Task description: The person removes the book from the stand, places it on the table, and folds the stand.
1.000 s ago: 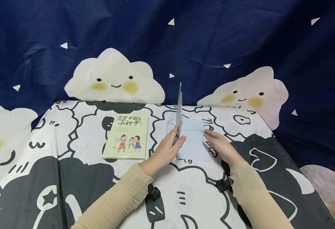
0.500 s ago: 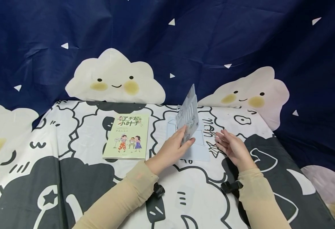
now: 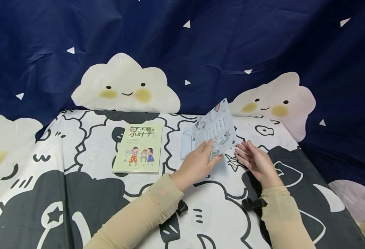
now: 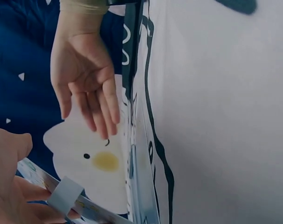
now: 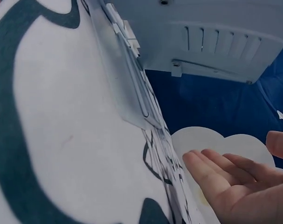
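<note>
A pale blue folding book stand (image 3: 217, 129) with unicorn drawings and a row of slots is in the middle of the head view. Its flat base (image 3: 187, 144) lies on the cloth, and its panel leans up to the right. My left hand (image 3: 198, 162) grips the panel's lower edge, thumb on the near side. In the left wrist view a small light tab (image 4: 66, 196) crosses the panel near those fingers. My right hand (image 3: 257, 164) is held just right of the panel, palm turned up and fingers loosely extended, holding nothing. The right wrist view shows the panel's slotted underside (image 5: 216, 44).
A light green book (image 3: 137, 148) with cartoon children on its cover lies flat, left of the stand. A sheep-patterned cloth (image 3: 201, 200) covers the table. Behind hangs a dark blue curtain (image 3: 201, 41) printed with clouds.
My left hand has swung the panel from nearly upright over to the right, so its printed face now shows. My right hand has let go of the base's right edge and moved right.
</note>
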The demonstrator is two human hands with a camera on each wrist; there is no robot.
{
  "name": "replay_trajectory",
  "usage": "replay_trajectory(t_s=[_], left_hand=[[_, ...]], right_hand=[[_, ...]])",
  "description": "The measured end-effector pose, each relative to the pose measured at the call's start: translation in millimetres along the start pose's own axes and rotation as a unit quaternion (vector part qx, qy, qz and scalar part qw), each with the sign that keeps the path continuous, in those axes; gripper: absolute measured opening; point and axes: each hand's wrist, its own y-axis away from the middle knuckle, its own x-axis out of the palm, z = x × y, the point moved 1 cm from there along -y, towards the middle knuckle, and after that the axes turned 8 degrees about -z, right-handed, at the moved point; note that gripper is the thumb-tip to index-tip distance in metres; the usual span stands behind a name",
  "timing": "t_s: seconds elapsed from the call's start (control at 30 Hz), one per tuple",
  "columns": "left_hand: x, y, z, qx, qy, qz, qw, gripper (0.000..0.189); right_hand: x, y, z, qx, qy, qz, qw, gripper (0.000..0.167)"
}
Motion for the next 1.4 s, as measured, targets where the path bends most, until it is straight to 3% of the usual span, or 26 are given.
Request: replay_trajectory(t_s=[0.07,0.23,0.3,0.77,1.1,1.4], left_hand=[[1.5,-0.3,-2.4,0.005,-0.022,0.001,0.9997,0.072],[4.6,-0.8,-7.9,0.001,-0.060,0.005,0.9982,0.072],[5.7,-0.9,-10.1,-0.006,-0.068,0.008,0.9976,0.071],[14.7,-4.0,-19.6,-0.024,-0.111,0.022,0.9933,0.072],[19.6,-5.1,-24.4,-0.044,-0.130,0.041,0.9897,0.073],[19.0,0.1,-20.2,-0.038,-0.092,0.074,0.9923,0.070]], right_hand=[[1,1.6,2,-0.002,-0.011,0.001,0.9999,0.075],[3,4.6,5,-0.009,-0.039,0.007,0.9992,0.033],[4,5.3,6,-0.010,-0.045,0.015,0.9988,0.027],[21,14.0,14,-0.026,-0.046,0.053,0.9972,0.033],[28,21.7,18,-0.077,0.027,-0.011,0.9966,0.026],[15,15.4,14,-0.077,0.104,-0.053,0.9902,0.024]])
